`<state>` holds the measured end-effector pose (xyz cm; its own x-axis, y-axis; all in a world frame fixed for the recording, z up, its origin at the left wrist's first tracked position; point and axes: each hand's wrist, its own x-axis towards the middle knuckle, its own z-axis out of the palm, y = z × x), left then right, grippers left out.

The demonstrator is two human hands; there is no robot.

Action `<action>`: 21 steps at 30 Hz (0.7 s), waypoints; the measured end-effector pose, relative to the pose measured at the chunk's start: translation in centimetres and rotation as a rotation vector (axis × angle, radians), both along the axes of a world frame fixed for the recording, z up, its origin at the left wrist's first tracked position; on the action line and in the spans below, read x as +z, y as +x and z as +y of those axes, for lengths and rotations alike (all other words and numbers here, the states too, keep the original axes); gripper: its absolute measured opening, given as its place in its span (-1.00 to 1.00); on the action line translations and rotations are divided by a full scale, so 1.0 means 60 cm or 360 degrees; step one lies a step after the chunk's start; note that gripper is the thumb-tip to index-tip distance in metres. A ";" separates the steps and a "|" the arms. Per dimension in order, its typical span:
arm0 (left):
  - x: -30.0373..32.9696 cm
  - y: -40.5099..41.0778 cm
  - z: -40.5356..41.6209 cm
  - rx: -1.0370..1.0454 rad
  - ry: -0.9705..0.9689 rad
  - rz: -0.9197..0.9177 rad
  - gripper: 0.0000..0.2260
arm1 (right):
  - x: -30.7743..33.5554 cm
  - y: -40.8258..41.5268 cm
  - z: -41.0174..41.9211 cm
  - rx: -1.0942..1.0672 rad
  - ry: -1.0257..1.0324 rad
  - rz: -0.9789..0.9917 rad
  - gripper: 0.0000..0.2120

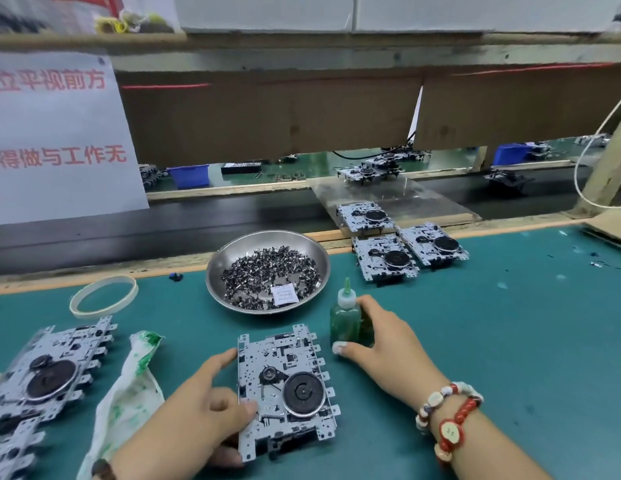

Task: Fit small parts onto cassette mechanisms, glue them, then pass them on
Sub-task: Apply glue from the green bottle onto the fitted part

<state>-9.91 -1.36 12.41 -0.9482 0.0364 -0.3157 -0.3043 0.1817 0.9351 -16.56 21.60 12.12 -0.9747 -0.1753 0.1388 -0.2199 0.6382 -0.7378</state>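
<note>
Green bench mat (510, 341), conveyor belt (233, 216) running along its far edge, cardboard screen above the belt.

Cassette mechanism (285, 389) lies flat on the mat at front centre, flywheel (303, 393) side up. Left hand (198, 410) grips its left edge: thumb pressed on the top plate, forefinger stretched along the edge, other fingers curled under the near corner. Right hand (385, 344) is wrapped around a green glue bottle (345, 322) standing upright just right of the mechanism, nozzle pointing up, thumb low on the front of the bottle.

Steel dish (215, 282) of small black parts sits behind the mechanism. Three more mechanisms (385, 261) are grouped at the far edge near the belt; others (49, 368) wait at the left, beside a green-stained rag (129, 386) and a tape ring (104, 296).

Judgement: parts-fitting looks done on this unit; gluing appears to be the step in hand.

Handling: stamped sheet-metal chassis, stiff and probably light; edge tabs look sharp and bendable. Best held by the plate edges, as now, keeping off the flywheel, belt and small levers. Bottle is soft plastic; a hard squeeze could flood the joint.
</note>
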 end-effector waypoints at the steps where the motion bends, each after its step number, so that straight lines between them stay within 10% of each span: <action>1: -0.002 0.000 0.007 0.0024 0.0030 0.0038 -0.48 | 0.002 0.000 0.006 -0.0077 0.0047 0.0056 -0.66; 21: 0.004 -0.119 0.250 -0.0200 0.0076 0.0217 -0.33 | 0.031 -0.019 0.096 -0.1136 -0.1075 0.0722 -0.71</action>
